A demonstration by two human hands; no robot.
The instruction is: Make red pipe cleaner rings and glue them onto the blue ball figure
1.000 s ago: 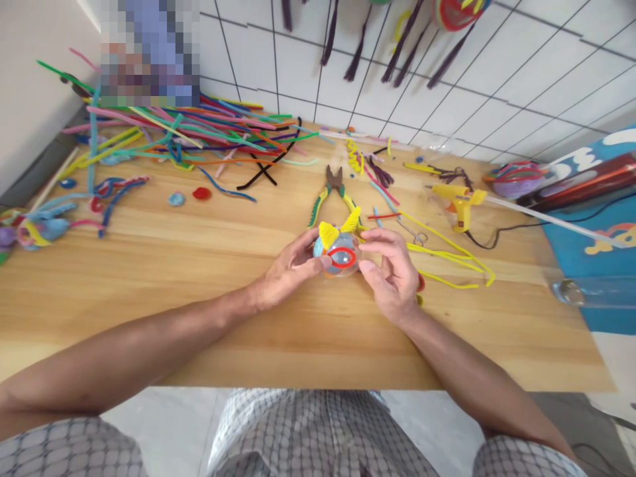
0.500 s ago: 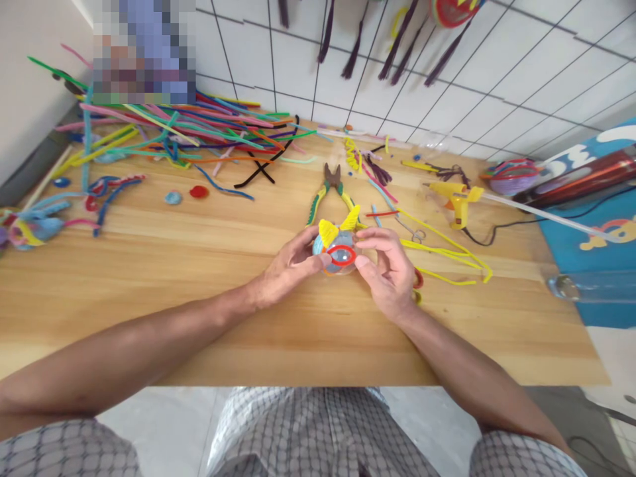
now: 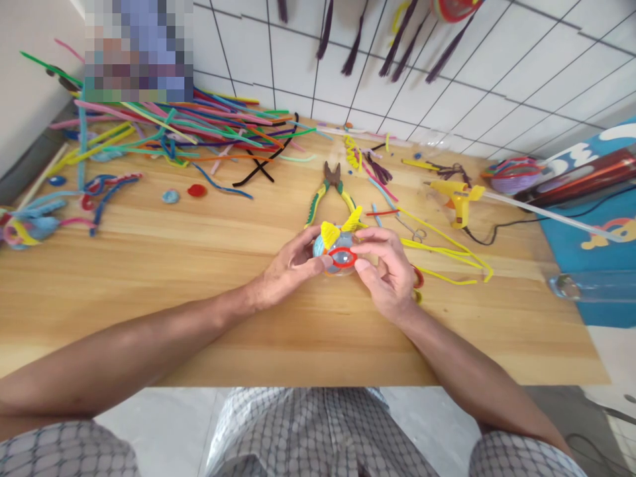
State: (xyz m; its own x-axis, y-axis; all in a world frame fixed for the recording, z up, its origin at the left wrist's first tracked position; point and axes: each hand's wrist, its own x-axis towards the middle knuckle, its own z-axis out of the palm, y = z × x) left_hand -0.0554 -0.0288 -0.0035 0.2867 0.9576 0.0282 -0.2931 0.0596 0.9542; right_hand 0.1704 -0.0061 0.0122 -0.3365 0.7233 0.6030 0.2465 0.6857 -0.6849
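A small clear ball (image 3: pixel 340 249) rests on the wooden table (image 3: pixel 149 265), with two yellow pipe-cleaner ears and a red pipe-cleaner ring (image 3: pixel 342 258) on its front. My left hand (image 3: pixel 288 268) grips the ball from the left, thumb against the ring's left end. From the right, my right hand (image 3: pixel 390 268) closes round it, its thumb and forefinger pinching the ring's right end. Both hands hide the lower part of the ball.
Pliers (image 3: pixel 330 185) with yellow-green handles lie just behind the ball. A yellow glue gun (image 3: pixel 457 199) with its black cord sits to the right, near loose yellow pipe cleaners (image 3: pixel 447 252). A heap of coloured pipe cleaners (image 3: pixel 189 132) covers the back left.
My right thumb and forefinger have drawn in closer onto the red ring. The view has shifted slightly; the ball stays in place.
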